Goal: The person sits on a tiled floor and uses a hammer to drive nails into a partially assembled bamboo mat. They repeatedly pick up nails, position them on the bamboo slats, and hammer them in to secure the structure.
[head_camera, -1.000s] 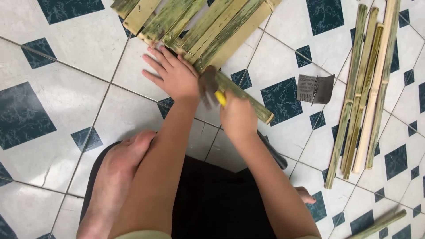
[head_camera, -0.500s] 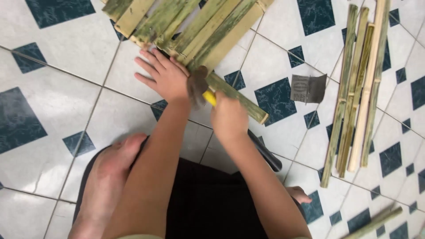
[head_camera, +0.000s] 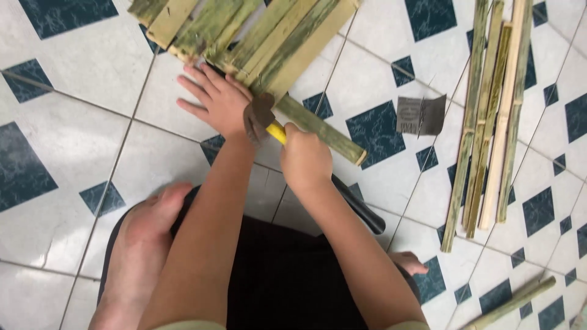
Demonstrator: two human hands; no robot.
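A yellow-handled hammer [head_camera: 264, 119] is gripped in the closed fingers of the right hand [head_camera: 304, 160], its head apparently held just beside the left hand [head_camera: 221, 102], whose fingers are spread flat against the bamboo slat panel [head_camera: 263, 36] lying diagonally on the tiled floor [head_camera: 73, 140].

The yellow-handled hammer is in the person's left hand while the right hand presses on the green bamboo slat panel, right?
Not quite: the head view shows the yellow-handled hammer in the right hand, while the left hand presses on the green bamboo slat panel.
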